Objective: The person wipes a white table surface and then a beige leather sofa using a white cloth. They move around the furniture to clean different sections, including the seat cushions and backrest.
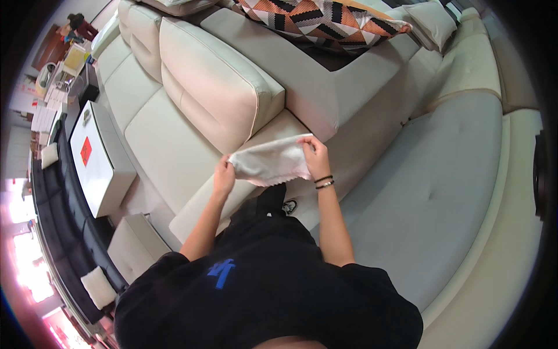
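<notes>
A small white cloth (271, 160) with a scalloped lower edge is stretched between my two hands. My left hand (224, 175) grips its left end, fingers curled over the fabric. At the upper right corner, my right hand (317, 156) pinches the cloth between thumb and fingers; two dark bracelets circle that wrist. Behind the cloth lies the armrest end of a cream sofa (170, 144), its padded backrest cushion (209, 78) rising just beyond. The cloth hangs in front of my body, and whether it touches the sofa I cannot tell.
Beyond the sofa stands a grey upholstered piece (314, 94) with a patterned orange, black and white cushion (322, 22). A grey mattress-like surface (427, 196) fills the right side. To the left are a white table (93, 152), a beige stool (135, 244) and a black sofa (65, 218).
</notes>
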Demonstrator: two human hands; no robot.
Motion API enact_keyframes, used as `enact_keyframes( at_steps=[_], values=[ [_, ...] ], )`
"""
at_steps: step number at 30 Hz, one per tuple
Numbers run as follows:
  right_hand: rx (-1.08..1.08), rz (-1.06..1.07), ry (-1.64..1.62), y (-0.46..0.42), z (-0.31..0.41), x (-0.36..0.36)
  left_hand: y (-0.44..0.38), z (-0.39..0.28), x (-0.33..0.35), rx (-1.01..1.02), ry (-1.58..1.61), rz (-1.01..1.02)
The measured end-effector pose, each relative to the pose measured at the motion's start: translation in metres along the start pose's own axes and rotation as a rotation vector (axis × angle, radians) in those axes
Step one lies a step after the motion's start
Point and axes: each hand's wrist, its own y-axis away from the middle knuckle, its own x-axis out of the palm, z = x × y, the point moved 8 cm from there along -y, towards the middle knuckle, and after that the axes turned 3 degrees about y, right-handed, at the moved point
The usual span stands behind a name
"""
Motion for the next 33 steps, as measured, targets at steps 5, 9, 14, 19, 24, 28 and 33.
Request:
enact_keyframes(
  at_steps=[5,9,14,19,24,28,33],
  values=[
    [-0.166,0.116,0.030,-0.040,0.032,0.004,-0.026,-0.006,-0.014,0.141,-0.009,-0.230],
    [-0.289,0.077,0.270,-0.085,0.052,0.021,-0.059,-0.013,-0.026,0.209,0.249,-0.222],
    [-0.541,-0.030,0.450,-0.076,0.010,0.068,-0.032,0.019,-0.012,0.482,-0.103,-0.744],
    [-0.287,0.285,0.696,-0.049,-0.083,0.145,-0.060,0.087,0.100,0.054,-0.188,-0.375],
    [-0.311,0.391,0.635,-0.068,-0.106,0.156,-0.073,0.095,0.115,0.130,-0.249,-0.627],
    [-0.362,0.483,0.604,-0.101,-0.104,0.182,-0.103,0.088,0.098,0.153,-0.324,-0.722],
    [-0.466,0.477,0.619,-0.151,-0.082,0.239,-0.158,0.081,0.052,0.065,-0.377,-0.779]
  ],
)
